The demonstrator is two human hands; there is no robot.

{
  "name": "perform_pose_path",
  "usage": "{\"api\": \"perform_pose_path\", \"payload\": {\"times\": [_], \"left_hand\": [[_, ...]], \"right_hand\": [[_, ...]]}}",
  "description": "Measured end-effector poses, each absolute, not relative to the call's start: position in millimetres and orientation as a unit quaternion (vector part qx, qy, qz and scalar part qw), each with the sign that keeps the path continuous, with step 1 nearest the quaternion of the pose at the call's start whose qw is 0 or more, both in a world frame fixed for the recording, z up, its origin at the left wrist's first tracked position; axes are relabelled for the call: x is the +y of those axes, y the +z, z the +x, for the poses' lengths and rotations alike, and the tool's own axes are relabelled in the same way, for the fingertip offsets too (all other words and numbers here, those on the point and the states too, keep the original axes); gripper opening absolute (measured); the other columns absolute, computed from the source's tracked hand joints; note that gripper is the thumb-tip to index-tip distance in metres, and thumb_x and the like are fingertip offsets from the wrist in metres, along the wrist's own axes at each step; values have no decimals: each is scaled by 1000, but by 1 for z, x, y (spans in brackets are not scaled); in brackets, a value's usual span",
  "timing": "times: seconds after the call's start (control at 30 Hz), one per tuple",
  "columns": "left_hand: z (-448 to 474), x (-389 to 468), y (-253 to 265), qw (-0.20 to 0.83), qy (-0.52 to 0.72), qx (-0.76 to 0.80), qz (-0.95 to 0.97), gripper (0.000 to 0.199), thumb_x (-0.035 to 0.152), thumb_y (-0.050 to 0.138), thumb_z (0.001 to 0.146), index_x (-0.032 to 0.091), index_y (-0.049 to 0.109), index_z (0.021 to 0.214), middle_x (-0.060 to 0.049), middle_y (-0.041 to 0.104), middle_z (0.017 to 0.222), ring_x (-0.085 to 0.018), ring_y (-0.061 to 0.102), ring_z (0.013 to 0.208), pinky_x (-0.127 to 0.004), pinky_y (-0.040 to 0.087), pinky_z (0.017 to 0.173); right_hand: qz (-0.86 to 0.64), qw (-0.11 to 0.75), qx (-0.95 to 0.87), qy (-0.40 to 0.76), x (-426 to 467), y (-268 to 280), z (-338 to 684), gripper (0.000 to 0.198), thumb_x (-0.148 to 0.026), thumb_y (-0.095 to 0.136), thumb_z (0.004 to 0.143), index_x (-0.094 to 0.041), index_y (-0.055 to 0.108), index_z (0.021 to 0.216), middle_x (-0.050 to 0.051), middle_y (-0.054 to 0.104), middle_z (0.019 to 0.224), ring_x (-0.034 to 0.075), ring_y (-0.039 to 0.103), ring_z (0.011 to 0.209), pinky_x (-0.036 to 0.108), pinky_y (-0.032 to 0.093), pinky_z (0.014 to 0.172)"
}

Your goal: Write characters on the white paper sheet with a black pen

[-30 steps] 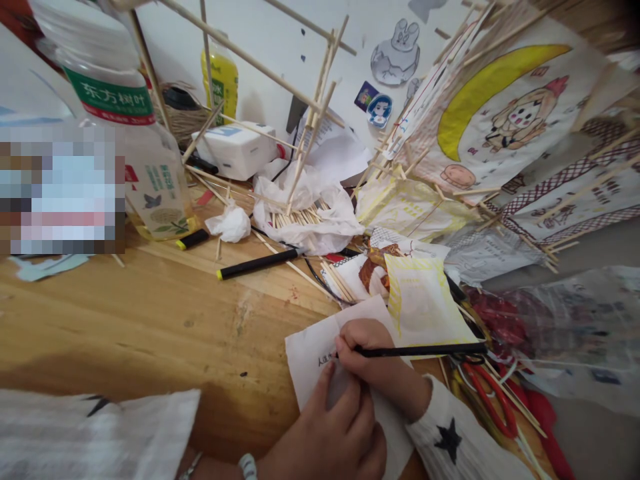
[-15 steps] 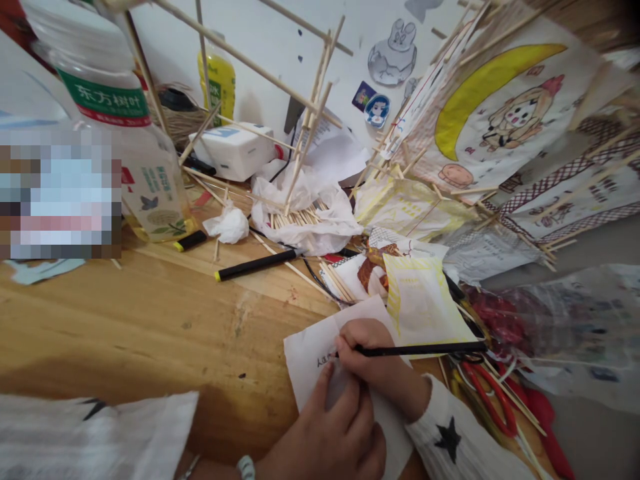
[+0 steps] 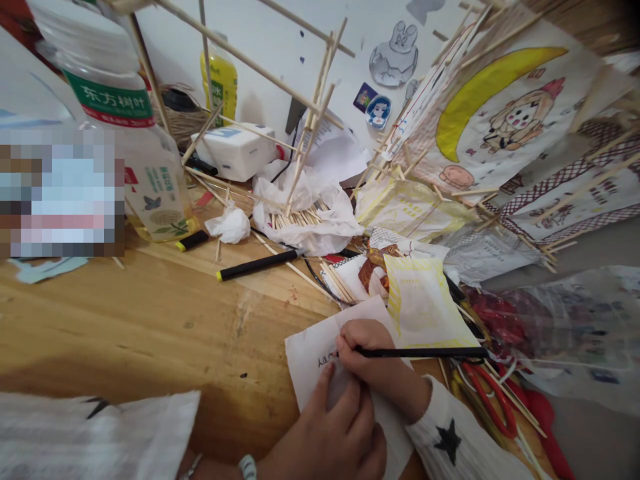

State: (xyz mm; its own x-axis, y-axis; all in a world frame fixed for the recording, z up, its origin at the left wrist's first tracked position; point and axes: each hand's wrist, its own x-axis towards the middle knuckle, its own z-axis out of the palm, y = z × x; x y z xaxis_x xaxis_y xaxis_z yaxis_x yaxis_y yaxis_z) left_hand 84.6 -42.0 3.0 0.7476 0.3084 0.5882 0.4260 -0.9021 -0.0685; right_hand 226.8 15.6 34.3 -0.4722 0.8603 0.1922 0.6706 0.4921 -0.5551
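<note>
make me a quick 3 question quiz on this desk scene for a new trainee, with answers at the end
1. Multiple choice: which hand holds the black pen?
a) left
b) right
c) neither
2. True or false: the left hand rests on the white sheet of paper.
3. Fill in the blank: the crescent moon drawn on the paper panel is coloured ____.

Key:
1. b, the right hand
2. True
3. yellow
</note>
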Motion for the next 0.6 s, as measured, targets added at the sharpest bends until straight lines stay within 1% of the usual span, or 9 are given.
{"api": "perform_pose_path", "payload": {"times": [0.13,0.33,0.6], "left_hand": [[84,-42,4,100,-297,-195,-929,16,32,51,91,20,60,95,-10,67,94,-31,57,95,-54,43,81],[84,-42,4,101,-287,-193,-933,17,33,50,92,21,61,96,-9,67,96,-31,57,95,-53,43,81],[85,-43,2,90,-285,-194,-934,17,32,49,92,21,61,97,-10,67,95,-31,56,95,-55,43,81]], "right_hand": [[-460,225,-830,223,16,36,226,33,-18,42,83,-20,33,51,-4,37,47,10,35,47,25,25,47],[-465,222,-832,204,16,35,226,33,-18,42,82,-20,31,51,-4,36,47,10,34,46,26,24,47],[-460,223,-832,215,15,38,225,33,-20,40,83,-19,34,50,-4,38,46,10,36,46,25,26,47]]}}
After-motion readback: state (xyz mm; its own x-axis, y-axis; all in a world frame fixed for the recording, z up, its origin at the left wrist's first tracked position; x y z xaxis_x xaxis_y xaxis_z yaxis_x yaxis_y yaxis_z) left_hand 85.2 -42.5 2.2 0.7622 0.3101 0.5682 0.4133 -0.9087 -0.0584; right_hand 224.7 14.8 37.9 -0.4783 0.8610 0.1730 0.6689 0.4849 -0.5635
